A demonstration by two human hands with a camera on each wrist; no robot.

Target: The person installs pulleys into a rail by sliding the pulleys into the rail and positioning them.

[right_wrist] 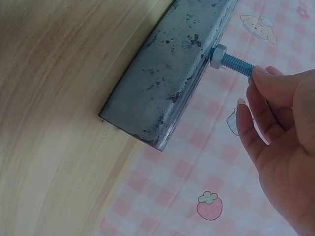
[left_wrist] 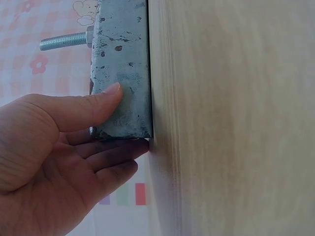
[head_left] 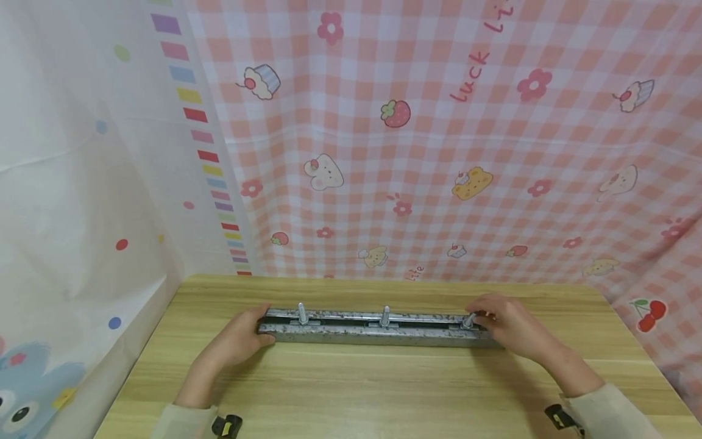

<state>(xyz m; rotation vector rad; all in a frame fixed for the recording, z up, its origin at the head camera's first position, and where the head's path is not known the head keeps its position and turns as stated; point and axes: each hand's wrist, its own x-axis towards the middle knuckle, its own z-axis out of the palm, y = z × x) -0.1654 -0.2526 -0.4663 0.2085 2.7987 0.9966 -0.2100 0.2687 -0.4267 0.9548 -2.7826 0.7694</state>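
A long grey metal channel (head_left: 340, 335), speckled with dark spots, lies on the wooden table with its slot facing up. Three threaded bolts stand from the slot: a left bolt (head_left: 301, 314), a middle bolt (head_left: 386, 316) and a right bolt (right_wrist: 238, 65), which leans. My left hand (head_left: 237, 340) holds the channel's left end, its thumb (left_wrist: 106, 101) on the near face and its other fingers around the end and behind. Between thumb and fingers, my right hand (head_left: 518, 326) pinches the tip of the right bolt. A hex nut (right_wrist: 218, 57) sits low on that bolt, against the channel.
The wooden table (head_left: 351, 390) has rounded far corners. Behind it hangs a pink checked cloth (head_left: 356, 140) with cartoon prints, and a white dotted cloth (head_left: 71, 201) hangs on the left.
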